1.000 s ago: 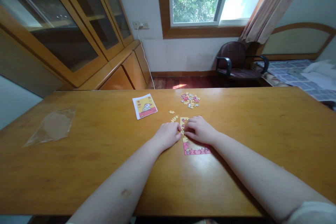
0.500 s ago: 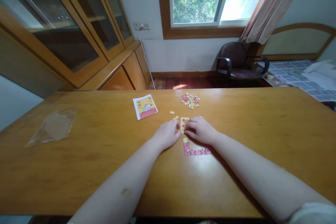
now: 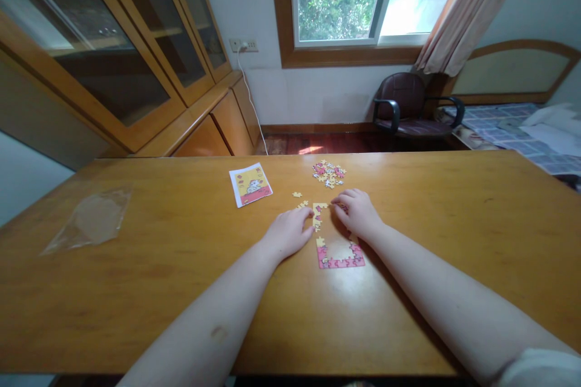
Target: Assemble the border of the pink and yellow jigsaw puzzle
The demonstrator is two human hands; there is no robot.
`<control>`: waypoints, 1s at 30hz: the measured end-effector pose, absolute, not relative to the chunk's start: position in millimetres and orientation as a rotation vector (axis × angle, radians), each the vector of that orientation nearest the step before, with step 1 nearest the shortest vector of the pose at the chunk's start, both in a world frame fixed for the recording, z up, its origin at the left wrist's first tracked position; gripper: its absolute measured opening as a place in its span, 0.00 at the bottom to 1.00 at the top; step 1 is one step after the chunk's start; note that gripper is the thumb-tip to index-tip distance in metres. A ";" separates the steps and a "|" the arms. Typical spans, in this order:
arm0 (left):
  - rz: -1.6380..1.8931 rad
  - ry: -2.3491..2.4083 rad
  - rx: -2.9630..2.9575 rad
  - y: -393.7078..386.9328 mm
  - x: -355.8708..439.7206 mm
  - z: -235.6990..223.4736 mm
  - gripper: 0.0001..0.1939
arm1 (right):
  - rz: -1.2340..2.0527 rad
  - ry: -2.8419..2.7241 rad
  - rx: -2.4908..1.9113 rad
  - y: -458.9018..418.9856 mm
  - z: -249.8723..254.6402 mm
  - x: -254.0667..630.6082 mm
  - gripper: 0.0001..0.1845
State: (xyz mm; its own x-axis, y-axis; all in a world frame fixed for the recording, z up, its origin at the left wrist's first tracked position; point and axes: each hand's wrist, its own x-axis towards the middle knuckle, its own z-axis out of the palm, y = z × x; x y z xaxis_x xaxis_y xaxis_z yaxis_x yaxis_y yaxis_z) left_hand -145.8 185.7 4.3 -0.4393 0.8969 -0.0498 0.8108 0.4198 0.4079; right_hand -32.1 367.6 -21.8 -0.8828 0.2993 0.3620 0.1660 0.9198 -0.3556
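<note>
A jigsaw border lies on the table between my hands. Its pink lower part forms a U shape, and a yellow strip stands above its left side with a small gap between them. My left hand rests beside this strip, thumb and forefinger apart, fingertips at its left edge. Over the border's upper right is my right hand, fingers bent and thumb apart. Some reddish puzzle pieces show between its fingers and thumb; the palm hides others. A few loose yellow pieces lie just beyond my left fingers.
A heap of loose puzzle pieces lies near the table's far edge. To its left is a picture card showing a white animal on yellow and pink. A clear plastic bag lies far left. Beyond the table stands an armchair.
My right hand has moved right, from the yellow strip to the border's upper right side, uncovering the strip and the lower right corner. My left hand has stayed nearly still.
</note>
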 end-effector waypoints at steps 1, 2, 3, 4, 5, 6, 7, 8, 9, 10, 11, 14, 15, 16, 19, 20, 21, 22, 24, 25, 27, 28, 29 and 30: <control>0.470 2.410 1.501 185.7 -145.8 4.5 0.16 | 0.442 -2.651 -0.376 370.4 -23.0 -32.3 0.09; 0.461 2.403 1.512 185.8 -145.8 4.5 0.17 | 0.444 -2.652 -0.391 372.2 -23.9 -32.5 0.09; 0.451 2.399 1.523 185.8 -145.9 4.4 0.17 | 0.447 -2.661 -0.388 373.0 -24.5 -32.7 0.10; 0.443 2.398 1.530 185.9 -146.1 4.2 0.18 | 0.451 -2.676 -0.371 372.8 -24.8 -32.7 0.10; 0.438 2.398 1.536 185.9 -146.3 3.9 0.18 | 0.453 -2.694 -0.346 371.7 -24.9 -32.8 0.11; 0.436 2.399 1.540 186.0 -146.5 3.5 0.18 | 0.450 -2.711 -0.321 370.2 -24.9 -32.9 0.11; 0.435 2.401 1.541 186.0 -146.7 3.1 0.18 | 0.443 -2.724 -0.300 368.4 -24.9 -32.9 0.11; 0.436 2.403 1.540 186.1 -146.8 2.9 0.17 | 0.435 -2.733 -0.284 366.9 -24.9 -33.0 0.12; 0.437 2.405 1.538 186.1 -146.8 2.6 0.17 | 0.427 -2.739 -0.276 365.6 -25.0 -33.1 0.12; 0.439 2.406 1.535 186.1 -146.7 2.5 0.17 | 0.422 -2.742 -0.274 364.9 -25.2 -33.2 0.12; 0.440 2.406 1.532 186.2 -146.5 2.5 0.17 | 0.419 -2.745 -0.275 364.6 -25.5 -33.2 0.12; 0.453 2.395 1.524 186.5 -146.2 2.6 0.16 | 0.422 -2.752 -0.283 365.7 -26.2 -33.4 0.12; 0.465 2.392 1.512 186.6 -146.7 2.6 0.16 | 0.424 -2.751 -0.286 366.2 -26.4 -33.4 0.12; 0.483 2.391 1.491 186.6 -147.7 2.7 0.15 | 0.428 -2.749 -0.288 366.7 -26.4 -33.4 0.12; 0.566 2.439 1.371 186.2 -154.6 2.7 0.12 | 0.444 -2.727 -0.317 367.9 -26.7 -33.7 0.11; 0.590 2.476 1.315 185.9 -157.9 2.5 0.11 | 0.453 -2.717 -0.331 368.3 -26.9 -33.8 0.11; 0.607 2.522 1.257 185.5 -161.5 2.2 0.10 | 0.462 -2.708 -0.344 368.8 -27.2 -34.0 0.11; 0.615 2.570 1.199 185.0 -165.0 1.7 0.09 | 0.470 -2.701 -0.353 369.3 -27.6 -34.1 0.11; 0.626 2.639 1.120 184.0 -171.2 0.2 0.08 | 0.485 -2.689 -0.358 370.3 -28.6 -34.5 0.11; 0.630 2.657 1.101 183.6 -173.6 -0.9 0.07 | 0.491 -2.684 -0.354 370.7 -29.1 -34.7 0.11; 0.628 2.675 1.088 183.1 -177.1 -3.4 0.08 | 0.497 -2.672 -0.341 371.4 -30.2 -35.0 0.10; 0.621 2.683 1.092 183.1 -178.3 -4.7 0.09 | 0.499 -2.665 -0.334 371.5 -30.8 -35.1 0.10; 0.613 2.696 1.103 183.2 -179.5 -6.0 0.10 | 0.502 -2.658 -0.330 371.7 -31.3 -35.2 0.10; 0.603 2.712 1.126 183.3 -180.7 -7.2 0.11 | 0.504 -2.652 -0.328 371.8 -31.8 -35.3 0.10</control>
